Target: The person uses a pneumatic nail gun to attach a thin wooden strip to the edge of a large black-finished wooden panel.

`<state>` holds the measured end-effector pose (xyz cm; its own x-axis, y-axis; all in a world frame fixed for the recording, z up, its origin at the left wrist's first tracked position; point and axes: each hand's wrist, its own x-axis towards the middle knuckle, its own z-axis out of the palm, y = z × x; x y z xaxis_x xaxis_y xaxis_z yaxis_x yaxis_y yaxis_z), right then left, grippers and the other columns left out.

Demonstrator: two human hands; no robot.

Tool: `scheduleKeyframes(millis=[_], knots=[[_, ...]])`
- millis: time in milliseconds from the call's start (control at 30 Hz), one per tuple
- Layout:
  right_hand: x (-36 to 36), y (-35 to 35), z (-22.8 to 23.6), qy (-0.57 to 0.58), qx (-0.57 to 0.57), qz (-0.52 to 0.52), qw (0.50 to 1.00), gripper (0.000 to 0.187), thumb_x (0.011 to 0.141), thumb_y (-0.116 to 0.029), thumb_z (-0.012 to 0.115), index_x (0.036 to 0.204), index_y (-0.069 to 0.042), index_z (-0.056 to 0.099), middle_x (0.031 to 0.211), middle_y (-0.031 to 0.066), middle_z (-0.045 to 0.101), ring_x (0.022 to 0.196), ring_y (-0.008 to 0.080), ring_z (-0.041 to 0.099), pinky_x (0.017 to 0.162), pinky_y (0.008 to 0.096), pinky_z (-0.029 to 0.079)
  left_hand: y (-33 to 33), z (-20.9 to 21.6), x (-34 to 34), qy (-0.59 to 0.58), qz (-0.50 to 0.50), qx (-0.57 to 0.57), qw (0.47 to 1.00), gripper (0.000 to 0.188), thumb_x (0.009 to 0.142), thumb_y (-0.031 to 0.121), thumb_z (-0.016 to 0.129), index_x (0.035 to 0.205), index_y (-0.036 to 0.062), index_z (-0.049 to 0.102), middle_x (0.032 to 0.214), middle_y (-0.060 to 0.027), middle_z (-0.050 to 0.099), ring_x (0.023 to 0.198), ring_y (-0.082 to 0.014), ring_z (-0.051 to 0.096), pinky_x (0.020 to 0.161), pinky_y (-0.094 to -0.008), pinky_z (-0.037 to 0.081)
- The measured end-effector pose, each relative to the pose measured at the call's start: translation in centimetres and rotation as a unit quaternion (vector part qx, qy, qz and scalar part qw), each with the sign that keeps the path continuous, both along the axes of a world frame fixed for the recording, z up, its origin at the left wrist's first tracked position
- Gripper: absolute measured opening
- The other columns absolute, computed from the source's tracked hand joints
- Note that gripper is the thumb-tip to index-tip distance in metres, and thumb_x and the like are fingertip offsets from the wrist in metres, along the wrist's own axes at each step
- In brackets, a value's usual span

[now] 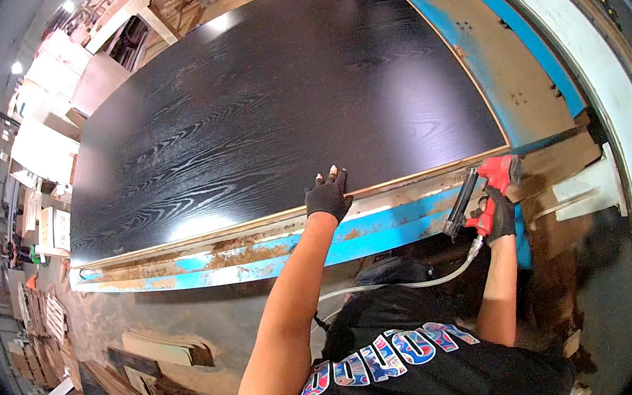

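Note:
A large black wood-grain panel (267,117) lies flat across a blue-edged work table (262,269). My left hand (327,198), in a black glove with bare fingertips, rests on the panel's near edge with its fingers stretched out. In my right hand (501,213), also gloved, is a red pneumatic nail gun (499,170), gripped by its handle near the panel's near right corner. Its black magazine points toward the lower left. From the base of the handle a clear air hose (421,284) runs left past my body.
Past the panel's right edge lies a brown board (508,55) with blue paint marks, bordered by a blue rail (524,30). A white curved beam (610,82) stands farther right. Stacked boards (169,350) lean at the lower left; a wooden pallet (55,318) stands beyond.

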<state>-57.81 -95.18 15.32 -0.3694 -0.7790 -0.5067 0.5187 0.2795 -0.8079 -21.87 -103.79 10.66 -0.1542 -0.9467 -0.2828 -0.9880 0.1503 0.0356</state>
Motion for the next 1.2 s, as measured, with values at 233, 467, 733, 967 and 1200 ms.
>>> scheduleKeyframes(millis=[233, 467, 733, 967, 1200], knots=[[0.1, -0.8, -0.7, 0.038, -0.028, 0.04, 0.998, 0.021, 0.084, -0.024, 0.066, 0.094, -0.008, 0.058, 0.057, 0.0033, 0.051, 0.044, 0.0196, 0.052, 0.044, 0.0352, 0.049, 0.0, 0.2, -0.3, -0.006, 0.006, -0.006, 1.0, 0.063, 0.089, 0.043, 0.056, 0.144, 0.0227, 0.031, 0.154, -0.0016, 0.028, 0.135, -0.0335, 0.037, 0.102, -0.0555, 0.037], [0.8, -1.3, -1.2, 0.048, -0.019, 0.082, 0.995, 0.023, 0.083, -0.025, 0.067, 0.095, -0.008, 0.058, 0.057, 0.003, 0.052, 0.043, 0.0184, 0.053, 0.042, 0.0329, 0.048, 0.2, -0.5, -0.1, 0.031, 0.018, -0.034, 0.999, 0.065, 0.085, 0.042, 0.059, 0.143, 0.0241, 0.034, 0.153, -0.0023, 0.03, 0.133, -0.036, 0.038, 0.101, -0.0562, 0.039], [2.1, -1.5, 0.4, 0.057, -0.02, 0.1, 0.993, 0.022, 0.084, -0.023, 0.067, 0.097, -0.008, 0.058, 0.056, 0.003, 0.053, 0.043, 0.0169, 0.052, 0.041, 0.0321, 0.048, 0.4, -0.4, -0.4, 0.028, 0.019, -0.037, 0.999, 0.063, 0.085, 0.041, 0.059, 0.141, 0.0227, 0.036, 0.153, -0.0022, 0.03, 0.134, -0.0365, 0.038, 0.098, -0.0574, 0.041], [2.1, -1.5, -0.1, 0.071, -0.022, 0.093, 0.993, 0.02, 0.084, -0.022, 0.066, 0.095, -0.008, 0.058, 0.056, 0.003, 0.052, 0.042, 0.0167, 0.052, 0.041, 0.0325, 0.049, 0.4, -0.3, -0.3, 0.026, 0.015, -0.029, 0.999, 0.066, 0.085, 0.041, 0.058, 0.144, 0.0237, 0.032, 0.154, -0.0015, 0.027, 0.136, -0.0362, 0.034, 0.101, -0.0571, 0.039], [1.7, -1.5, -0.9, 0.07, -0.016, 0.082, 0.994, 0.021, 0.083, -0.023, 0.066, 0.093, -0.008, 0.058, 0.056, 0.0037, 0.051, 0.042, 0.0171, 0.051, 0.042, 0.0329, 0.049, 0.5, -0.2, -0.1, 0.019, 0.012, -0.025, 0.999, 0.069, 0.085, 0.043, 0.059, 0.145, 0.0239, 0.03, 0.155, -0.0014, 0.026, 0.137, -0.0361, 0.032, 0.105, -0.0575, 0.034]])
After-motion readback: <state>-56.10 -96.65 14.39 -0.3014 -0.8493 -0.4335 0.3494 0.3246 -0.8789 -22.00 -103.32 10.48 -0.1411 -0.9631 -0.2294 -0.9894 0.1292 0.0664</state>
